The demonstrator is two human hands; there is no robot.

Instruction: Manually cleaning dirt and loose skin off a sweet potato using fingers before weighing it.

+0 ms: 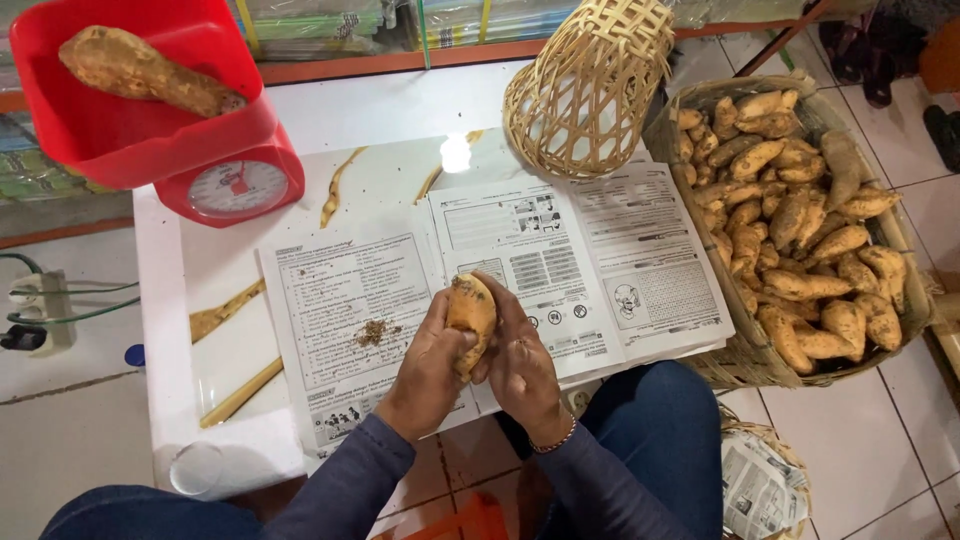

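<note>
Hands (478,365) around sweet potato (470,312), its lower half hidden.

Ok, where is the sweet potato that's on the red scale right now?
In the head view, that sweet potato lies in the pan of the red scale at the table's far left corner, left of the woven basket lying on its side.

open paper (340,290) ahead, scale (235,180) left, woven basket (590,85) right
</note>
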